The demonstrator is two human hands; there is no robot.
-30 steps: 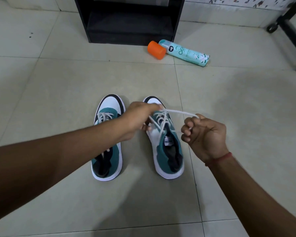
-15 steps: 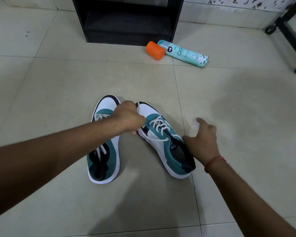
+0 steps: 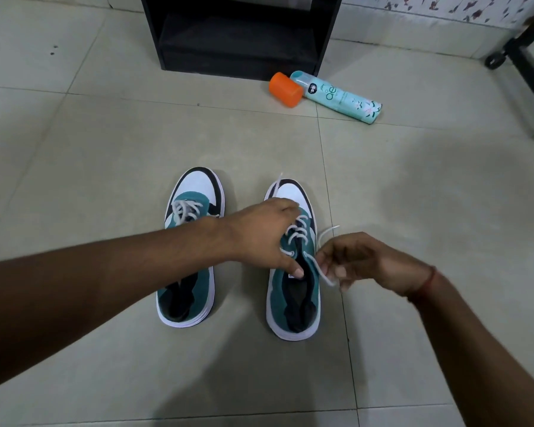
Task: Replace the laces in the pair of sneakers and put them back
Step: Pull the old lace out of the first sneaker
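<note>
Right sneaker point(image 3: 293, 291): on the floor point(image 3: 105, 155), now straight and parallel to the left sneaker point(image 3: 187, 266); half a second ago it lay angled. Left hand point(image 3: 259, 234): fingers spread over the right sneaker's lacing, thumb on the tongue, gripping nothing. Right hand point(image 3: 356, 261): now pinches the white lace point(image 3: 322, 271) end just beside the sneaker. Spray can point(image 3: 336, 97) and orange cap point(image 3: 285, 89): unmoved near the black shelf point(image 3: 241, 35).

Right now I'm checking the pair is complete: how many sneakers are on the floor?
2. The left sneaker stands alone on the tiles; the right sneaker is beside it, under the left hand, with the right hand pinching its lace.
</note>
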